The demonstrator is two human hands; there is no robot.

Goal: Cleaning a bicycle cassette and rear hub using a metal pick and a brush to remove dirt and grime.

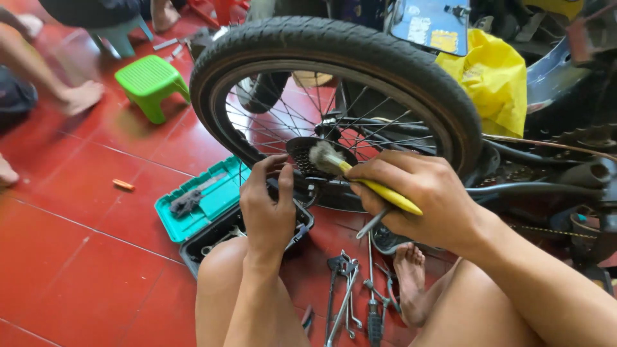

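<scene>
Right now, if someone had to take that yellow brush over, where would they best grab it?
Probably the yellow handle, where it sticks out low and to the right of the right hand, coming from that side. The bristles rest against the cog set at the wheel's hub, and spokes crowd that end. The left hand sits just left.

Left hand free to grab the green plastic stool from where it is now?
Probably not. The left hand is at the black toothed sprocket on the spoked bicycle wheel, and the green plastic stool stands far across the red tiled floor, past the teal toolbox.
</scene>
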